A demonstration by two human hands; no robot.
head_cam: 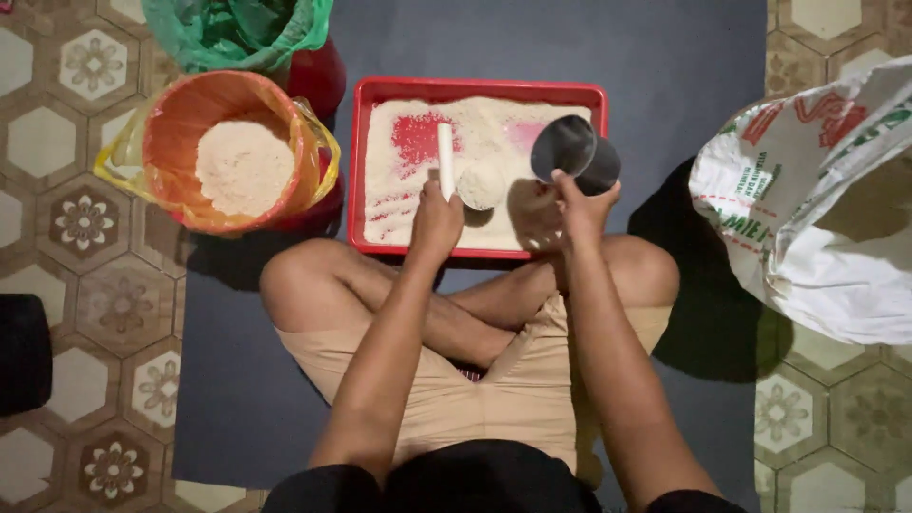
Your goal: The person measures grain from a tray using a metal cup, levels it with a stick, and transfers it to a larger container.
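The floor (95, 285) is tiled in a brown and cream pattern of hexagons and flowers. A dark grey mat (665, 95) lies over it, and a person sits cross-legged on this mat, seen from above.

A red rectangular tray (480, 87) rests on the mat directly in front of the person's knees. It holds a thin, uneven layer of pale, coarse powder (494, 123), scraped away in patches so that the red base shows through at the left and upper right.

The left hand (435, 220) is clenched around the lower end of a white cylindrical stick (445, 160), which stands over the tray and points away from the person. Just beside the stick, to its right, sits a small rounded mound of powder (481, 183), apparently in a small round container; this cannot be confirmed.

The right hand (581, 207) grasps a dark metal cup (575, 152) by its lower side, holding it tilted above the right part of the tray, mouth turned up and to the left. Its contents cannot be seen.

To the left of the tray stands an orange bucket (171, 123) lined with a clear plastic bag and partly filled with the same pale powder. Behind it is a red container (318, 76) lined with a green plastic bag (237, 33). At the right, well apart from the tray, lies a large white woven sack (817, 218) with printed markings.
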